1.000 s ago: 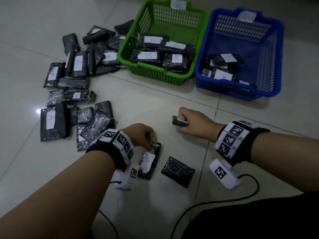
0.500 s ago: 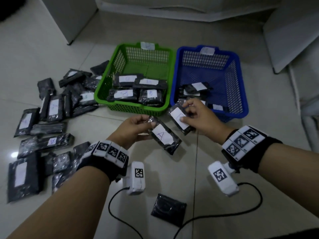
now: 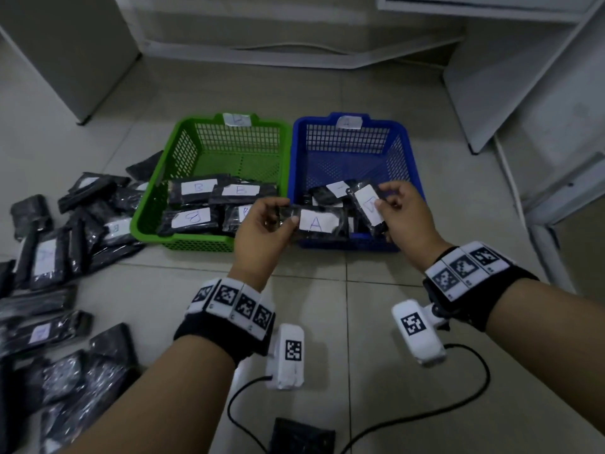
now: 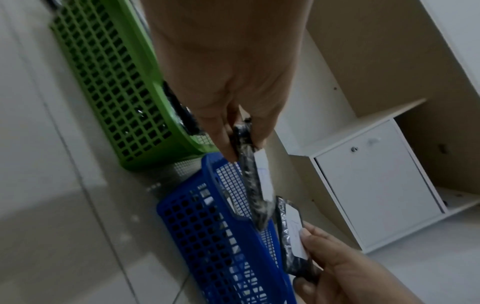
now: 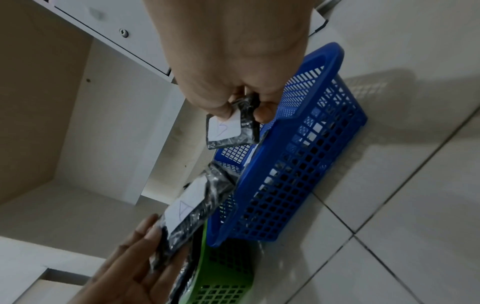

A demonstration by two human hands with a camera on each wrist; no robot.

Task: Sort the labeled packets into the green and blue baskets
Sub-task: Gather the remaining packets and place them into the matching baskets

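Note:
My left hand (image 3: 268, 221) pinches one end of a black packet labelled A (image 3: 319, 222) (image 4: 255, 183) (image 5: 185, 209), held over the front rim of the blue basket (image 3: 401, 149). My right hand (image 3: 397, 208) pinches a second black packet with a white label (image 3: 368, 203) (image 5: 230, 127) (image 4: 292, 232), also above the blue basket's front part. The blue basket (image 4: 207, 236) (image 5: 298, 164) holds a few packets. The green basket (image 3: 183, 152) (image 4: 109, 82), tagged B, stands to its left and holds several packets labelled B.
A heap of black packets (image 3: 49, 263) covers the floor at the left. One more black packet (image 3: 301, 437) lies near the bottom edge among the cables. White cabinets (image 3: 523, 77) stand behind and to the right of the baskets.
Both hands lifted a packet each off the floor and carried them forward; they now hang over the blue basket's front instead of before the baskets.

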